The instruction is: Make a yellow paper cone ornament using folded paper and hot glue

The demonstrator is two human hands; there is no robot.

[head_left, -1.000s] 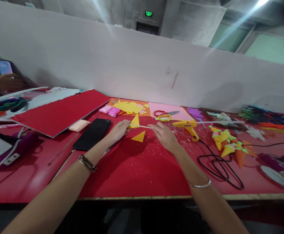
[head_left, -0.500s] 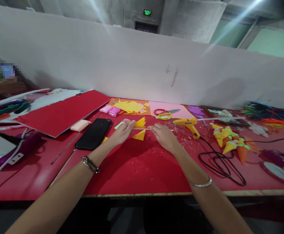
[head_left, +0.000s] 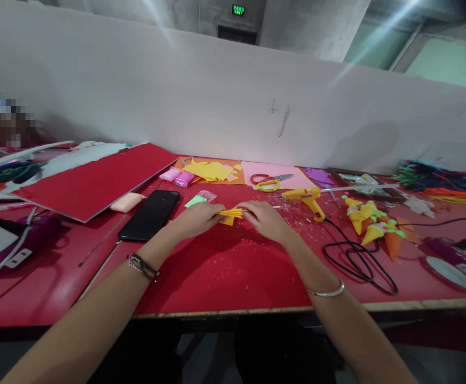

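Observation:
Between my two hands is a small stack of yellow paper pieces (head_left: 231,213), held at about the middle of the red table (head_left: 224,277). My left hand (head_left: 200,217) pinches its left end, and my right hand (head_left: 265,218) has its fingers closed on the right end. Part of a yellow piece shows just below the stack. Behind my left hand lies a clear bag with something light green (head_left: 196,200). A black phone (head_left: 150,216) lies left of my left hand. The yellow glue gun (head_left: 307,198) rests right of my right hand.
Scissors (head_left: 268,182) lie on pink paper at the back, beside yellow scraps (head_left: 208,169). Yellow and orange cones (head_left: 372,221) and a black cable (head_left: 353,261) are at the right. A red board (head_left: 96,184) and purple power strip (head_left: 24,248) are at the left.
My hands have come closer together, and the yellow pieces are now between them. The thin stick that was between my fingers no longer shows there. The view has shifted slightly.

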